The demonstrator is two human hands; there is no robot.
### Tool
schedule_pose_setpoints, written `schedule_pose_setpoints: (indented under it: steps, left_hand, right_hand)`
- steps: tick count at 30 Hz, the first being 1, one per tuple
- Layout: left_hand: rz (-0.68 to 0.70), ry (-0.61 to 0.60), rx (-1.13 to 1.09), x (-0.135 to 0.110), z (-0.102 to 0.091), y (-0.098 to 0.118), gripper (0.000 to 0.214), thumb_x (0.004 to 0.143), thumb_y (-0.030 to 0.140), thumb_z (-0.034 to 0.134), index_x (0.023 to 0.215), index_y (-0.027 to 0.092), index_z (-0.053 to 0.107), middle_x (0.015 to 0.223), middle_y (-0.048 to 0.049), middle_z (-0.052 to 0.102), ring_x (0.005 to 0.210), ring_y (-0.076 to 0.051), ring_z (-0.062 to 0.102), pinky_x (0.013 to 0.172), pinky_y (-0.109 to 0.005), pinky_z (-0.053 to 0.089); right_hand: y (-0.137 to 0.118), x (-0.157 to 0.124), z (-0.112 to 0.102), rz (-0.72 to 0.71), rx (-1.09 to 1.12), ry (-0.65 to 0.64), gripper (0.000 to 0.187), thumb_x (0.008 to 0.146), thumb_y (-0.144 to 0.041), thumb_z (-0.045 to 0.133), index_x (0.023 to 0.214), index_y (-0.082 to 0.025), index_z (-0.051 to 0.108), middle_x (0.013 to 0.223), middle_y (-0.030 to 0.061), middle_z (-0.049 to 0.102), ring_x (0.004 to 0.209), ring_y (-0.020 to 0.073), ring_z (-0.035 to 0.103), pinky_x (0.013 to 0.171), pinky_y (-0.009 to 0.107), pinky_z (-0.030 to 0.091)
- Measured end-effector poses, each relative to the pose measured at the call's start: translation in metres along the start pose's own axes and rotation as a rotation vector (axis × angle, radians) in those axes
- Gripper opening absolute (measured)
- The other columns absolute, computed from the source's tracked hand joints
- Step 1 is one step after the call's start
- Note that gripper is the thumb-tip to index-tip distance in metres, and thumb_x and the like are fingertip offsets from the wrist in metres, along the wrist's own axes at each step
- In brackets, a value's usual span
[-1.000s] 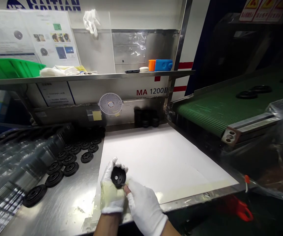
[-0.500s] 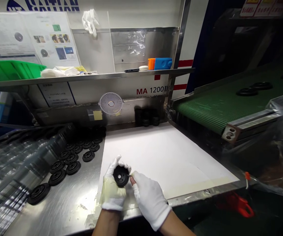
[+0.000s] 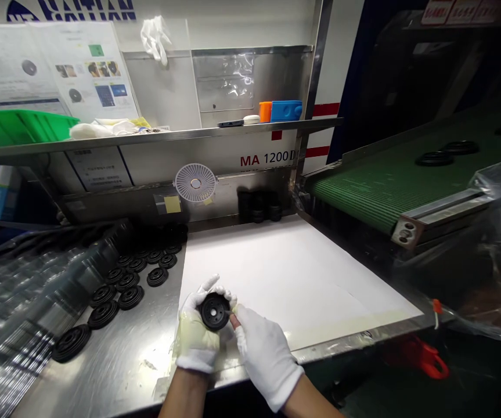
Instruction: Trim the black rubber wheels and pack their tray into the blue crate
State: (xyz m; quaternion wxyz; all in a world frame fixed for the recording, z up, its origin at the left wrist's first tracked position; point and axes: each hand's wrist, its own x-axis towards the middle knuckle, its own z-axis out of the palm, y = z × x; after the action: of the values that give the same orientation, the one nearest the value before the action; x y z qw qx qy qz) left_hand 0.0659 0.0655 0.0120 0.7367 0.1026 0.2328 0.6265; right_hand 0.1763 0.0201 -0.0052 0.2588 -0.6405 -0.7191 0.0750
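Note:
My left hand (image 3: 195, 339), in a white glove wrapped with yellowish tape, holds a round black moulded part (image 3: 214, 311) with a central hole. My right hand (image 3: 267, 357), also white-gloved, pinches a small metal tool (image 3: 231, 313) whose tip meets the part's right rim. Both hands are over the front edge of a white sheet (image 3: 302, 273). Rows of similar ribbed black parts (image 3: 130, 298) lie on the steel table (image 3: 115, 354) to the left. The tool's handle is hidden in my right fingers.
Clear plastic-wrapped stacks (image 3: 28, 290) lie at far left. A green conveyor belt (image 3: 385, 191) carrying black parts runs at right. A small white fan (image 3: 195, 183) and dark stacked parts (image 3: 256, 206) stand at the back, under a steel shelf (image 3: 146, 137) holding a green crate (image 3: 15, 128).
My right hand has shifted up and right, from the part's lower edge to its right rim. The whole scene sits slightly higher and further left in view.

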Motion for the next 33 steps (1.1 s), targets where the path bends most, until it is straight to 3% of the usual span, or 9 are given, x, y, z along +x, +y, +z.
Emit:
schedule_pose_setpoints:
  steps: [4, 9, 11, 13, 15, 21, 25, 29, 33]
  left_hand:
    - [0.126, 0.032, -0.024, 0.007, 0.001, -0.008, 0.036, 0.067, 0.009, 0.063, 0.101, 0.016, 0.062, 0.065, 0.0003, 0.056, 0.061, -0.012, 0.057, 0.065, -0.028, 0.053]
    - [0.308, 0.117, -0.057, 0.008, 0.005, -0.014, 0.034, 0.071, 0.011, 0.061, 0.104, 0.019, 0.061, 0.068, 0.0016, 0.058, 0.067, -0.011, 0.059, 0.077, -0.03, 0.053]
    - [0.234, 0.094, -0.033, 0.005, 0.003, -0.012, 0.036, 0.072, 0.014, 0.058, 0.108, 0.017, 0.06, 0.082, -0.0054, 0.064, 0.081, -0.018, 0.062, 0.081, -0.037, 0.053]
    - [0.068, 0.037, -0.002, 0.001, 0.0, -0.009, 0.04, 0.071, 0.015, 0.055, 0.111, 0.013, 0.059, 0.093, -0.0135, 0.065, 0.088, -0.026, 0.063, 0.077, -0.044, 0.054]
    - [-0.038, -0.011, 0.003, 0.0, -0.004, -0.007, 0.04, 0.07, 0.016, 0.054, 0.11, 0.011, 0.06, 0.086, -0.0143, 0.064, 0.08, -0.026, 0.063, 0.071, -0.044, 0.054]
    - [0.097, 0.071, -0.086, 0.007, 0.002, -0.013, 0.029, 0.068, 0.005, 0.058, 0.095, 0.015, 0.063, 0.063, -0.0004, 0.056, 0.061, -0.013, 0.056, 0.064, -0.028, 0.053]
    - [0.188, 0.137, -0.141, 0.006, 0.007, -0.013, 0.025, 0.07, 0.004, 0.057, 0.092, 0.015, 0.063, 0.067, 0.0004, 0.058, 0.064, -0.011, 0.058, 0.073, -0.029, 0.054]
    - [0.045, 0.064, -0.057, 0.0, 0.001, -0.008, 0.034, 0.071, 0.013, 0.056, 0.104, 0.013, 0.062, 0.091, -0.0119, 0.064, 0.087, -0.024, 0.062, 0.076, -0.041, 0.054]
    - [0.0, 0.006, -0.071, 0.0, -0.003, -0.008, 0.032, 0.07, 0.015, 0.058, 0.102, 0.014, 0.063, 0.071, -0.0049, 0.06, 0.068, -0.017, 0.059, 0.069, -0.034, 0.053]
  right_hand:
    - [-0.003, -0.003, 0.004, 0.029, -0.013, 0.002, 0.022, 0.093, -0.029, 0.034, 0.084, -0.024, 0.053, 0.075, -0.0015, 0.063, 0.065, 0.0168, 0.058, 0.058, 0.031, 0.022]
    - [-0.015, -0.009, 0.002, 0.029, -0.006, -0.051, 0.02, 0.092, -0.027, 0.036, 0.088, -0.025, 0.055, 0.078, -0.0005, 0.066, 0.068, 0.0177, 0.061, 0.058, 0.032, 0.022]
    - [-0.013, -0.009, 0.0, 0.025, -0.032, -0.046, 0.022, 0.093, -0.029, 0.034, 0.085, -0.024, 0.055, 0.076, 0.0001, 0.065, 0.066, 0.0181, 0.06, 0.056, 0.032, 0.021]
    - [-0.007, -0.008, -0.001, 0.01, -0.04, -0.022, 0.023, 0.093, -0.03, 0.034, 0.085, -0.024, 0.055, 0.076, 0.0003, 0.065, 0.065, 0.018, 0.06, 0.057, 0.033, 0.021]
    - [0.0, -0.006, -0.001, 0.011, -0.021, -0.004, 0.02, 0.092, -0.027, 0.036, 0.087, -0.024, 0.055, 0.077, -0.0001, 0.065, 0.067, 0.0177, 0.06, 0.058, 0.032, 0.024]
    - [-0.004, -0.011, 0.006, 0.04, 0.034, -0.022, 0.019, 0.091, -0.024, 0.037, 0.086, -0.024, 0.055, 0.077, -0.0013, 0.065, 0.069, 0.0173, 0.061, 0.059, 0.031, 0.025]
    - [-0.015, -0.013, 0.007, 0.009, -0.016, -0.041, 0.019, 0.091, -0.025, 0.037, 0.087, -0.024, 0.055, 0.077, -0.0001, 0.065, 0.068, 0.0187, 0.061, 0.057, 0.032, 0.022]
    - [-0.01, -0.009, 0.002, 0.016, -0.005, -0.016, 0.02, 0.092, -0.027, 0.036, 0.084, -0.024, 0.054, 0.075, -0.0008, 0.064, 0.066, 0.0181, 0.06, 0.057, 0.032, 0.023]
    - [0.001, -0.007, 0.002, 0.05, -0.012, -0.008, 0.017, 0.092, -0.025, 0.038, 0.086, -0.024, 0.054, 0.076, -0.0011, 0.063, 0.068, 0.0181, 0.059, 0.06, 0.031, 0.024]
